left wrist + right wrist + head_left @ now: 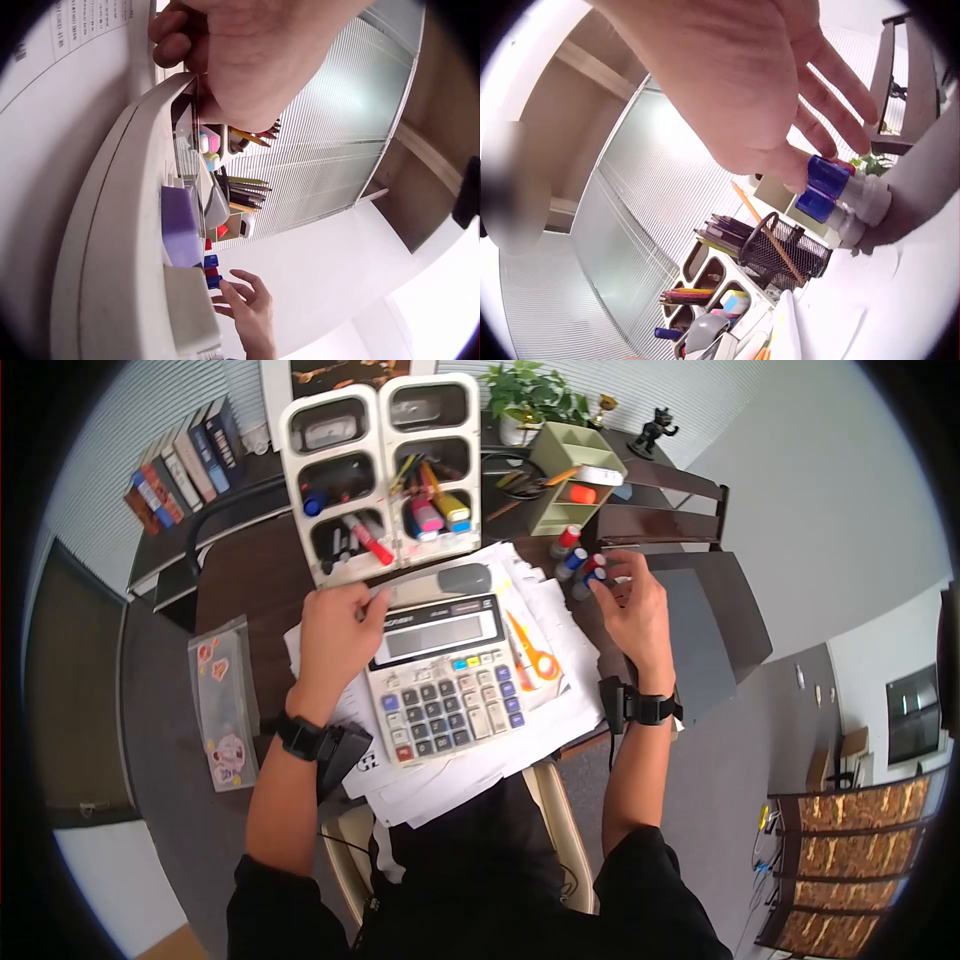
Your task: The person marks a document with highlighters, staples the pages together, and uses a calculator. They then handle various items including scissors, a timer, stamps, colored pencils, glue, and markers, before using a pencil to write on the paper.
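My left hand [340, 635] has curled fingers at the upper-left corner of a white calculator [450, 690], beside a grey stapler [465, 578]; whether it grips either cannot be told. In the left wrist view, its curled fingers [174, 37] lie by the calculator's upper edge. My right hand [638, 618] is at several small clear bottles with red and blue caps [585, 575]. From the right wrist, its fingers look spread and its thumb is against or close to a blue cap [829, 176]. The calculator lies on a stack of papers [560, 625].
Orange-handled scissors [540, 662] lie right of the calculator. Behind stand a white organizer [385, 470] with pens and markers, a mesh pen cup [784, 251] and a green shelf [550, 460]. A clear pouch [225, 710] is at left, a dark folder [690, 630] at right.
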Demonstrator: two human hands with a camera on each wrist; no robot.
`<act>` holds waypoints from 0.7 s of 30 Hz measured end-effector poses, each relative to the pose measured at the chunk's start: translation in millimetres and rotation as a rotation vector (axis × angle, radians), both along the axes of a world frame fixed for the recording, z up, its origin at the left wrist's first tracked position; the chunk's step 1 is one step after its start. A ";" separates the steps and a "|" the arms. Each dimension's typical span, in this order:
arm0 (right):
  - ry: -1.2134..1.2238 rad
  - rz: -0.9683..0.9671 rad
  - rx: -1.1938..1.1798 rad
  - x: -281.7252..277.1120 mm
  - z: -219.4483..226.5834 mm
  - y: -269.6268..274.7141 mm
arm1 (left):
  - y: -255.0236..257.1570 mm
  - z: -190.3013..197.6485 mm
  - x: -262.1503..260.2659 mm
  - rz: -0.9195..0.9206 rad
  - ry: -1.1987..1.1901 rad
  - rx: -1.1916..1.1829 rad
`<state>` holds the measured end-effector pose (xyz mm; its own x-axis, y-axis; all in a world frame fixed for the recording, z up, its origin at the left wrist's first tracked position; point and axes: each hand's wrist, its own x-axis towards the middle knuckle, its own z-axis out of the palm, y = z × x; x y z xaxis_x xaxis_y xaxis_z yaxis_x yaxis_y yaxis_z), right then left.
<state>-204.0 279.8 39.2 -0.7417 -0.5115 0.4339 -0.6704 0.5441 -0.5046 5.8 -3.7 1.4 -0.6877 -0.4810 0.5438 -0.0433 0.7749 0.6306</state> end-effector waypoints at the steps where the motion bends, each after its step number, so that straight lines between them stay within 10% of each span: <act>1: 0.017 -0.016 0.010 -0.3 -2.2 -1.3 | 0.0 0.3 0.1 0.002 -0.002 -0.009; 12: -0.043 0.027 -0.030 11.2 -8.0 12.0 | -1.3 12.8 5.6 0.101 0.023 0.014; 15: -0.245 -0.020 -0.649 57.2 -11.1 22.1 | 1.2 21.7 9.2 0.082 0.136 0.145; 21: -0.613 0.303 -1.109 131.2 -27.8 2.5 | 34.1 35.2 21.2 -0.591 0.042 0.584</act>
